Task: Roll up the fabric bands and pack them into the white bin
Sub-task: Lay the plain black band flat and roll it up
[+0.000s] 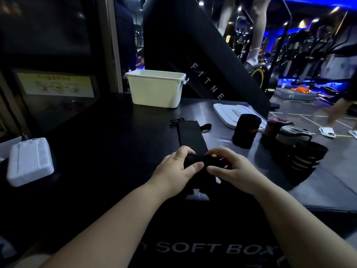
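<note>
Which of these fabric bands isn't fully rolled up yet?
The long black fabric band stretched flat toward the white plastic bin; the others sit rolled on the right.

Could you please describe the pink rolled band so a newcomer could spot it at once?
Start at the flat white lid on the right side of the black padded box. Rolled bands stand in a row beside it; the pink band comes right after the black roll with a yellow stripe. It is the only pink one.
</note>
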`<action>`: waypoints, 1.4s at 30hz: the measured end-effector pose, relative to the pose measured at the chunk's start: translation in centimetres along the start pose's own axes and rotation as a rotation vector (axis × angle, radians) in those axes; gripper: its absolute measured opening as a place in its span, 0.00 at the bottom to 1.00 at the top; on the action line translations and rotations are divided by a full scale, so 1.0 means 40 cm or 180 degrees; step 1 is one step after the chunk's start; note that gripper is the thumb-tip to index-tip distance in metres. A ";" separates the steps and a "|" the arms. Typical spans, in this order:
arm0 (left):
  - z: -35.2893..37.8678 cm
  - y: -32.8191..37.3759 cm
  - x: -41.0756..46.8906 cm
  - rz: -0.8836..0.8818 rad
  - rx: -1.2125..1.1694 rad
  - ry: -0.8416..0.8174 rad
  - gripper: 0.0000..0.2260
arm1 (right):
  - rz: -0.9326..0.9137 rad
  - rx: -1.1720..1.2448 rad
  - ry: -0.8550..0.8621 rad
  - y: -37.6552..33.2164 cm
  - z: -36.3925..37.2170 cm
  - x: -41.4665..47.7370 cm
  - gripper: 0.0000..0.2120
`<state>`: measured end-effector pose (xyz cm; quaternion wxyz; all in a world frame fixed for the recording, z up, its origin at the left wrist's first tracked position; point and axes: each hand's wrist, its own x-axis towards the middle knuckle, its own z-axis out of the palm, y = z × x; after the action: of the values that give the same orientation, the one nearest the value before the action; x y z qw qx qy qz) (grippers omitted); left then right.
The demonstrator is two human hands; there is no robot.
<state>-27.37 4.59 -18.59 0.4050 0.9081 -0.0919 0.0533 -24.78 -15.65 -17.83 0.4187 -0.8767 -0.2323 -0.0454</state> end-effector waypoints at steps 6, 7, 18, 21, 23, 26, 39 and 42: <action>0.010 0.000 -0.007 0.0097 0.0645 0.0028 0.29 | 0.0220 -0.0180 0.0024 -0.014 0.008 0.019 0.09; 0.011 -0.001 -0.007 0.0125 0.0669 0.0051 0.29 | 0.0252 -0.0213 0.0031 -0.016 0.010 0.023 0.09; 0.003 -0.002 -0.001 0.0024 0.0162 0.0132 0.18 | 0.0456 -0.0528 0.0083 -0.021 0.029 0.033 0.08; 0.001 -0.001 0.000 -0.0013 0.0128 0.0075 0.17 | 0.0358 -0.0400 0.0092 -0.008 0.029 0.022 0.12; -0.001 -0.001 0.002 -0.0076 0.0047 0.0051 0.17 | 0.0312 -0.0131 -0.0005 0.000 0.026 0.013 0.19; -0.002 -0.003 0.006 -0.0132 0.0019 -0.0038 0.17 | 0.0252 -0.0099 -0.0069 0.007 0.025 0.008 0.18; 0.001 0.002 0.008 -0.0280 -0.0098 0.0041 0.16 | 0.0069 -0.0421 0.0180 0.008 0.032 0.012 0.05; 0.009 -0.004 0.006 -0.0151 0.0131 0.0361 0.16 | 0.0195 -0.0338 0.0238 0.012 0.035 0.017 0.09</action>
<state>-27.08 4.39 -18.92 0.3920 0.9137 -0.0461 0.0968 -24.14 -14.59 -18.90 0.3813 -0.9021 -0.1869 -0.0775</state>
